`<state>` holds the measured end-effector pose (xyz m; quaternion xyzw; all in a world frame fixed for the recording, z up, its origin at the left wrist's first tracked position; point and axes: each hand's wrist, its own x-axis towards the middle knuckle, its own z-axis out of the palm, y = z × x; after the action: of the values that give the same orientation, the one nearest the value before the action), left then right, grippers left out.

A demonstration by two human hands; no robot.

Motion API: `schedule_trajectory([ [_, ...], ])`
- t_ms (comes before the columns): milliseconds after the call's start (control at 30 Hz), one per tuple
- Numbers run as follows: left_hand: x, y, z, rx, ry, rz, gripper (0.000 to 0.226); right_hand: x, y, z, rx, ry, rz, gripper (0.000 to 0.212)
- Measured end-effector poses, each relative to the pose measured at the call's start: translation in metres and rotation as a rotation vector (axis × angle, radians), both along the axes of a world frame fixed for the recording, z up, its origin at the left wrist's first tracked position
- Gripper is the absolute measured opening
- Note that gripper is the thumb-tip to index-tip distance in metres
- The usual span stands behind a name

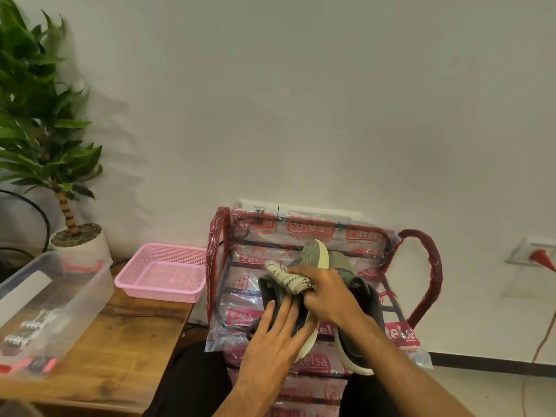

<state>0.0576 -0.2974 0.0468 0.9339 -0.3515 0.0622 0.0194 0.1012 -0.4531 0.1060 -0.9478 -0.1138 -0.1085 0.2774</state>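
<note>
Two grey-green shoes with pale soles lie on a plastic-wrapped rack [421,266] in front of me. The left shoe [267,290] is tipped on its side, its sole rising toward the wall. My left hand [276,332] presses flat against this shoe with straight fingers. My right hand [328,296] grips a bunched white cloth [285,276] with a dark zigzag pattern, held against the shoe's upper. The right shoe [355,341] lies beside it, partly hidden under my right forearm.
A wooden table [120,341] stands at the left with a pink mesh basket [162,272] and a clear plastic box [45,311] holding small items. A potted plant [45,130] stands behind. Wall sockets and a red cable [541,257] are at the right.
</note>
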Motion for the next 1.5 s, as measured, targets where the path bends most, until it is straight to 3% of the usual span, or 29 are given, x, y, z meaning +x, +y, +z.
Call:
schedule_trajectory([
  [100, 0.001, 0.000, 0.000, -0.028, -0.037, -0.025, 0.115, -0.008, 0.003, -0.005, 0.017, 0.008, 0.066, 0.061],
  [200, -0.003, 0.000, 0.006, 0.016, -0.006, 0.032, 0.121, 0.002, -0.007, -0.008, -0.163, -0.052, 0.050, 0.059],
  [300, -0.002, -0.002, 0.006, 0.067, -0.118, 0.058, 0.118, 0.015, -0.020, -0.008, -0.254, -0.053, -0.055, 0.056],
  [567, -0.001, -0.006, -0.009, -0.012, -0.094, 0.043, 0.126, 0.014, -0.016, -0.002, 0.128, -0.079, -0.192, 0.058],
  [667, 0.001, -0.006, -0.010, -0.032, -0.098, 0.053, 0.129, 0.004, -0.005, -0.001, 0.186, -0.025, -0.159, 0.056],
  [800, 0.004, -0.002, -0.013, -0.095, -0.100, 0.072, 0.154, -0.015, 0.011, -0.001, 0.229, -0.002, -0.024, 0.057],
  [900, 0.003, 0.001, -0.009, -0.069, -0.097, 0.058, 0.136, -0.006, 0.004, -0.003, 0.126, 0.020, 0.009, 0.061],
  [1000, 0.004, -0.001, -0.007, -0.008, -0.095, 0.036, 0.125, 0.007, -0.003, -0.002, -0.002, -0.003, -0.097, 0.061],
  [1067, 0.005, -0.001, -0.007, -0.007, -0.089, 0.033, 0.123, 0.008, 0.000, 0.001, 0.063, -0.011, -0.121, 0.059],
  [1233, 0.002, 0.000, -0.007, -0.042, -0.078, 0.063, 0.124, -0.011, 0.013, 0.006, 0.254, 0.076, 0.070, 0.060],
  [1333, 0.002, -0.001, -0.005, -0.043, -0.050, 0.075, 0.123, -0.007, 0.002, 0.003, 0.199, 0.086, 0.092, 0.056],
  [1500, 0.002, -0.002, -0.002, -0.006, -0.042, 0.075, 0.130, 0.011, -0.015, 0.006, -0.078, 0.014, 0.010, 0.044],
])
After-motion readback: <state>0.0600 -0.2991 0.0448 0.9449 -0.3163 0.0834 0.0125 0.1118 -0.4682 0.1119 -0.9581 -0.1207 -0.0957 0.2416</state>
